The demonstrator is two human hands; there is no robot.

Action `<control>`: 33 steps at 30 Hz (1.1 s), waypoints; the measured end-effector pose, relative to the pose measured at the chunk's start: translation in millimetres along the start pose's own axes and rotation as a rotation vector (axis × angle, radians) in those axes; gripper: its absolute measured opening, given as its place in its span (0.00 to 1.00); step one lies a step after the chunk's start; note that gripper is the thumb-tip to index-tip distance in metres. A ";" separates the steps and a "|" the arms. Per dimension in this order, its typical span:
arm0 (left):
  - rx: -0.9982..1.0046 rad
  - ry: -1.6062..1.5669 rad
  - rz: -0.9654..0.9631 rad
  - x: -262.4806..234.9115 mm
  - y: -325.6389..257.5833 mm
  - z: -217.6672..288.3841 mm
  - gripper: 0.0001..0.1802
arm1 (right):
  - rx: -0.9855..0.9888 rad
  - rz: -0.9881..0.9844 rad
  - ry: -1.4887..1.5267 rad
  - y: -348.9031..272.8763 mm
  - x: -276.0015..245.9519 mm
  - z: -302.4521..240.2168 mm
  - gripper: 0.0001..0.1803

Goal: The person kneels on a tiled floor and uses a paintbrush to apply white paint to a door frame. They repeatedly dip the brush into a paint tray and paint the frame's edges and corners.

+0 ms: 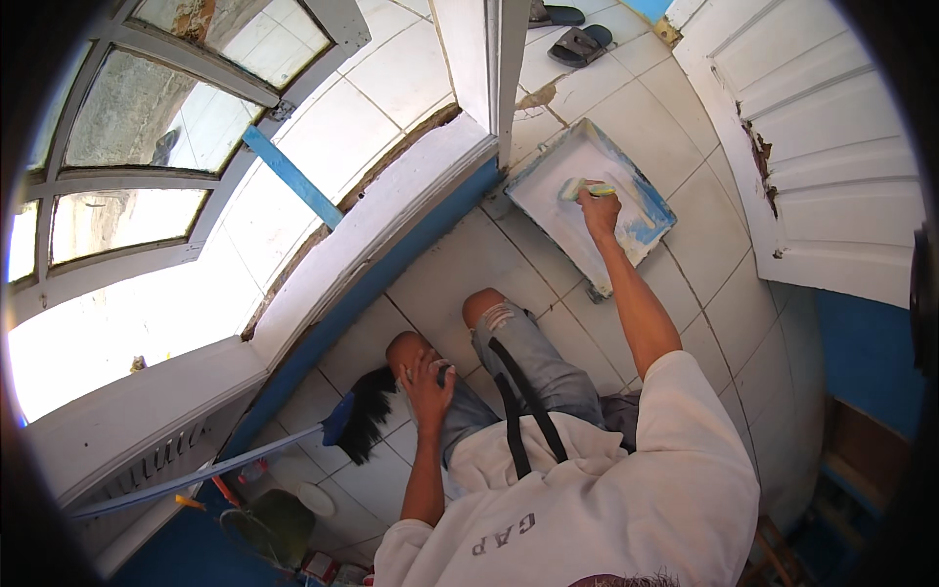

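My right hand (599,213) is closed round the handle of a paintbrush (571,189). The brush's pale bristles are down at the white paint in a shallow paint tray (643,229), whose sides are smeared blue and white. Whether the bristles touch the paint is hard to tell. On my bent left knee rests my left hand (426,387), its fingers spread and nothing held in them. Specks of white paint show on those fingers.
A window frame (176,174) hangs open on the left, by a white sill (381,210) with a blue stick (293,179) across it. A broom (364,416) leans near my left knee. Sandals (579,46) lie beyond the tray; a worn white door (822,147) stands right.
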State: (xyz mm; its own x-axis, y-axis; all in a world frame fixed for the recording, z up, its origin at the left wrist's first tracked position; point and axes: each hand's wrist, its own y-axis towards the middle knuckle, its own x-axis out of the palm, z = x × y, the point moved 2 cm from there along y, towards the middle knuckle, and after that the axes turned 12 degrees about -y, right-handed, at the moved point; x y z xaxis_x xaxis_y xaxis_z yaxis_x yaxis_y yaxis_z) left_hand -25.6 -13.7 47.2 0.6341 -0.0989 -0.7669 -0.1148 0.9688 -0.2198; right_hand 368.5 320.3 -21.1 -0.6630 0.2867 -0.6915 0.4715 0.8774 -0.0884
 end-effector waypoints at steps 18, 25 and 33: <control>-0.027 0.039 -0.089 2.1 11.3 34.4 0.17 | -0.133 0.017 0.127 -40.8 -46.8 70.8 0.16; 0.015 -0.745 -0.039 18.3 107.7 176.9 0.23 | 0.052 -0.062 0.234 -55.7 -68.0 89.2 0.18; -0.338 -1.293 -0.291 189.5 185.4 160.6 0.51 | 0.543 -0.111 1.025 -116.0 -100.4 51.8 0.25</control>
State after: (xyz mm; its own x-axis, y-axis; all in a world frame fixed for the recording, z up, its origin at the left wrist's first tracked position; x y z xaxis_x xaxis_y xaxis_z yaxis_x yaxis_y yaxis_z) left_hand 196.1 183.7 -42.0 0.9015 0.1739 0.3964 0.0833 0.8290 -0.5530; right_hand 410.5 169.8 21.4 -0.7585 0.6130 0.2211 0.4035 0.7081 -0.5794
